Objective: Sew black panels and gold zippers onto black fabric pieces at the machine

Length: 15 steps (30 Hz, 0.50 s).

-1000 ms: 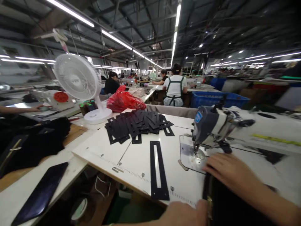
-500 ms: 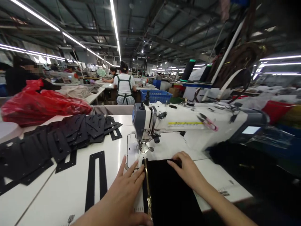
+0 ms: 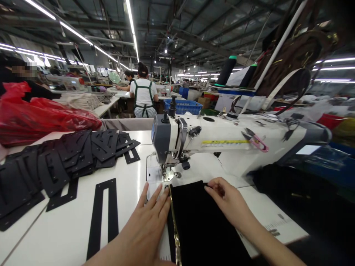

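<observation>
Clock centred on the black fabric, 12 pointing away from the worker.

Left hand (image 3: 146, 221), at 9: fingers spread wide, palm down, gripping nothing that I can see; the fingertips point toward the needle, the inner ones at the fabric's edge beside the zipper (image 3: 173, 218). Right hand (image 3: 229, 199), at about 2: thumb and forefinger close together at the far right corner of the black fabric (image 3: 205, 229), other fingers curled; whether they pinch the edge I cannot tell.

Fabric: flat before the sewing machine (image 3: 177, 140), its far edge just short of the presser foot (image 3: 167, 172), which sits at 11. Gold zipper runs along its left side, metal pull at the near end.

Farther out on the white tabletop (image 3: 69, 229): at 9, past the left hand, one slotted black strip (image 3: 97, 210), lying apart; at 10, an overlapping pile of similar strips (image 3: 80, 151), and beyond it a red plastic bag (image 3: 52, 114).

On the machine arm, toward 1: a yellow measuring tape (image 3: 224, 142) and pink-handled snips (image 3: 259, 142). At 3: heaped dark cloth (image 3: 299, 199), details lost in shadow.

Background: at 11, a person in green apron straps (image 3: 143, 90), back turned to us; near 12, a blue crate (image 3: 184, 106).
</observation>
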Available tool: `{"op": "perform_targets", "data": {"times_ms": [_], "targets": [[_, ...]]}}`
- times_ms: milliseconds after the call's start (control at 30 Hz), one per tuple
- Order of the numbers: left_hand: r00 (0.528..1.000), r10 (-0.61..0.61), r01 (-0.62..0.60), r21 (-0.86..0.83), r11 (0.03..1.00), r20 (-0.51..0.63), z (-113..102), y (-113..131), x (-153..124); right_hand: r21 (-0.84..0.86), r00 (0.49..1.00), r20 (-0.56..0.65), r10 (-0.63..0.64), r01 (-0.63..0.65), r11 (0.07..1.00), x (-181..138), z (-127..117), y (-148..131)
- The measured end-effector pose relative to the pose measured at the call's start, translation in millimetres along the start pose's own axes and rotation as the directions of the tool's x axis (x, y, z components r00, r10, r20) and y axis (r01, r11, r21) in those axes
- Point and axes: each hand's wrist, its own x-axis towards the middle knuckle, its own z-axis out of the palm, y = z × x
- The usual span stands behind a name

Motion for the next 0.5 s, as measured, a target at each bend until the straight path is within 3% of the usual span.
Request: {"op": "perform_targets", "data": {"times_ms": [167,300,400,500], "targets": [[0.998,-0.046,0.045,0.026,0.999,0.045,-3.6,-2.9,8.8,-0.02,1.0,-0.015,-0.001,0.001,1.0,15.5,18.6,-10.1],[1.0,-0.004,0.004,0.035,0.999,-0.005,13.1,-9.3,13.8,-0.082,1.0,0.025,0.002,0.0,0.997,32.7,17.6,-5.0],[0.999,0.011,-0.008,0.074,0.997,-0.037,27.7,-17.2,15.2,-0.106,0.993,0.091,-0.071,0.081,0.991,43.8,13.8,4.1],[1.0,-0.026,0.025,0.094,0.995,0.01,25.1,-18.1,16.3,-0.156,0.978,0.1,-0.186,0.2,0.967,46.7,12.7,11.1]]}}
